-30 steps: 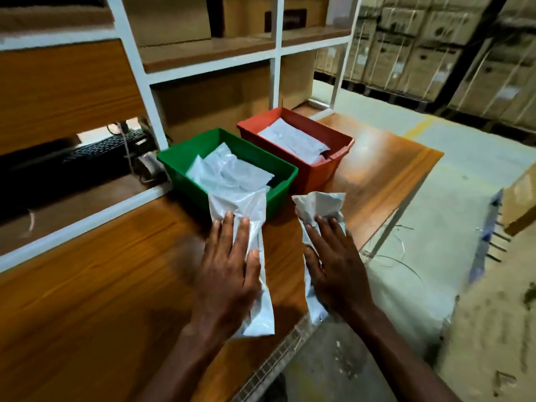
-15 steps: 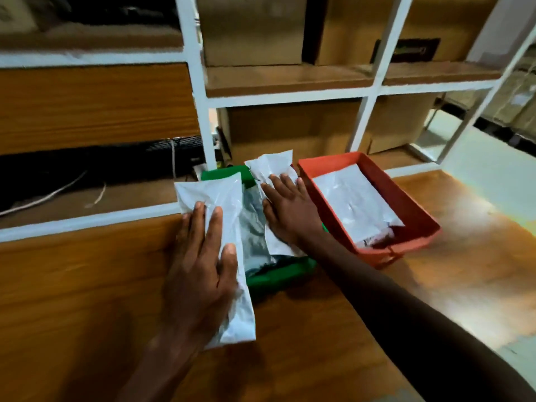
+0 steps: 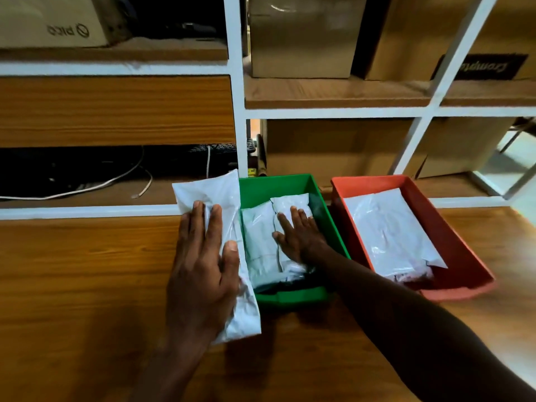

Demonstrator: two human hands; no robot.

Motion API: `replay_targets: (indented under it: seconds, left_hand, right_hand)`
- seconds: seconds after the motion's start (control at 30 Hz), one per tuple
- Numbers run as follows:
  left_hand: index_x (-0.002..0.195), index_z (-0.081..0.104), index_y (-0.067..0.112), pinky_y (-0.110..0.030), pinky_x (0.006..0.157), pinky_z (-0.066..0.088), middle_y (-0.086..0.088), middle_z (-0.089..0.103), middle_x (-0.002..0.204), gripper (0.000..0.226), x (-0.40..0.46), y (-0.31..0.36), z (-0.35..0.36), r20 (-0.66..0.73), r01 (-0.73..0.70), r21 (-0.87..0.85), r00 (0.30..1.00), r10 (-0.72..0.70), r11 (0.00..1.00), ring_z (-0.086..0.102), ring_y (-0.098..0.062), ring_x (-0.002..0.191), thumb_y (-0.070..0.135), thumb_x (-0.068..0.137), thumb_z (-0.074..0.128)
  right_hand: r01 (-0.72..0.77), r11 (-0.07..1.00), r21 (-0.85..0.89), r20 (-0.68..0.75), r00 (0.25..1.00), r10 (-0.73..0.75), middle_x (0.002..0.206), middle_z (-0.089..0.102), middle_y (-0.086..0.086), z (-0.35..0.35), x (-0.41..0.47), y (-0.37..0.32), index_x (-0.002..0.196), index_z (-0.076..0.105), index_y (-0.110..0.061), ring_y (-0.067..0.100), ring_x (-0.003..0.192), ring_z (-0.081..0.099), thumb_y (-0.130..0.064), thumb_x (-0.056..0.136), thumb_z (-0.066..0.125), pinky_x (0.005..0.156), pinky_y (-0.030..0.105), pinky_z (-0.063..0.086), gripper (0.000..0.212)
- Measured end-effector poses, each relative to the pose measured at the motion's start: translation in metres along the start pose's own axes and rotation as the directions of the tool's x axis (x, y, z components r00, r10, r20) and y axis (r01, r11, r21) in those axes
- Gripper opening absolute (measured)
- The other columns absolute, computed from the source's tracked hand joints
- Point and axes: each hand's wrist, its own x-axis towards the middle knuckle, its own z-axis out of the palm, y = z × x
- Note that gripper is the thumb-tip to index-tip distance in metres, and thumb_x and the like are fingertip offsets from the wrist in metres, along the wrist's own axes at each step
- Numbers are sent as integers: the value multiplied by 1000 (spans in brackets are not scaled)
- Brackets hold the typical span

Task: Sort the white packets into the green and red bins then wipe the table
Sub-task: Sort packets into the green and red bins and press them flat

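Note:
A green bin (image 3: 278, 182) and a red bin (image 3: 467, 259) stand side by side on the wooden table (image 3: 87, 285), against the shelf. My left hand (image 3: 203, 268) lies flat on a long white packet (image 3: 214, 192) on the table, its edge against the green bin's left wall. Inside the green bin, my right hand (image 3: 301, 236) presses a smaller white packet (image 3: 291, 203) down beside another packet (image 3: 258, 245). One large white packet (image 3: 385, 227) lies in the red bin.
A white-framed shelf unit (image 3: 236, 117) rises directly behind the bins, holding cardboard boxes (image 3: 301, 36). A dark keyboard and loose cables (image 3: 116, 181) sit in the low compartment at left. Floor shows at far right past the table's end.
My view swung left and closer to the shelf. My right hand carried its packet over the green bin and laid it inside. My left hand slid its packet up beside the bin.

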Motion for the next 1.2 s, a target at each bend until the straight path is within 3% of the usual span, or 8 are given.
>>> replay_targets:
  seconds: [0.13, 0.27, 0.5, 0.67, 0.8, 0.93, 1.1, 1.2]
  left_hand:
    - [158, 17, 29, -46, 124, 21, 8, 1, 168, 62, 18, -16, 15, 67, -15, -23, 998, 17, 1000, -7, -6, 153, 48, 100, 24]
    - [157, 20, 27, -42, 125, 14, 4, 5, 167, 63, 38, -18, 36, 119, -65, -7, 991, 65, 998, -4, -9, 152, 48, 98, 23]
    - [156, 28, 17, -39, 123, 9, -9, 16, 166, 65, 89, 2, 83, 162, -88, 24, 983, 83, 996, 11, -31, 153, 42, 96, 26]
    - [156, 26, 19, -48, 121, 23, -8, 17, 166, 63, 109, 4, 144, 319, -115, 233, 947, 36, 966, 17, -33, 152, 43, 98, 28]
    - [159, 15, 18, -47, 121, 14, -10, 9, 167, 61, 108, -10, 173, 428, -98, 322, 902, -53, 942, 11, -34, 152, 40, 104, 31]
    - [159, 8, 19, -50, 121, 9, -10, 3, 168, 63, 97, -29, 184, 450, -41, 350, 884, -130, 936, 7, -35, 153, 41, 104, 29]
    - [159, 3, 19, -52, 122, 4, -11, -3, 167, 65, 91, -37, 191, 483, -65, 420, 861, -162, 905, 1, -36, 153, 43, 104, 28]
    - [160, 0, 20, -51, 122, 1, -11, -5, 168, 66, 89, -41, 194, 501, -83, 452, 847, -176, 888, -1, -34, 153, 45, 104, 25]
  right_hand:
    - [-20, 1000, 2, -71, 997, 20, 168, 1, 15, -11, -2, -3, 161, 9, -24, 33, 155, -1, -63, 101, 18, 124, 52, 4, 72]
    - [-18, 999, 26, -160, 987, 22, 169, 1, 11, -35, -15, -3, 161, 8, -24, 28, 156, -4, -64, 101, 18, 125, 46, 0, 72]
    - [15, 999, 39, -343, 939, -1, 169, 9, 10, -69, -66, 19, 160, 16, -23, 27, 156, 1, -69, 89, -1, 126, 45, 4, 86]
    - [35, 997, 72, -335, 942, -9, 169, 4, 7, -72, -84, 35, 161, 14, -24, 23, 156, -4, -70, 89, -1, 126, 45, 3, 87]
    - [57, 997, 54, -333, 942, -36, 169, 4, 7, -68, -90, 36, 161, 12, -24, 23, 156, -4, -70, 89, -1, 126, 44, 2, 86]
    - [81, 995, 50, -337, 940, -60, 169, 2, 6, -65, -91, 41, 161, 10, -25, 22, 156, -6, -71, 90, -1, 126, 42, 0, 85]
    - [90, 995, 45, -326, 943, -71, 169, 2, 6, -64, -91, 49, 161, 10, -26, 22, 156, -6, -77, 83, -15, 126, 43, 0, 96]
    - [93, 994, 61, -328, 942, -68, 170, 3, 5, -66, -93, 53, 161, 10, -27, 21, 156, -6, -76, 87, -8, 125, 43, 1, 91]
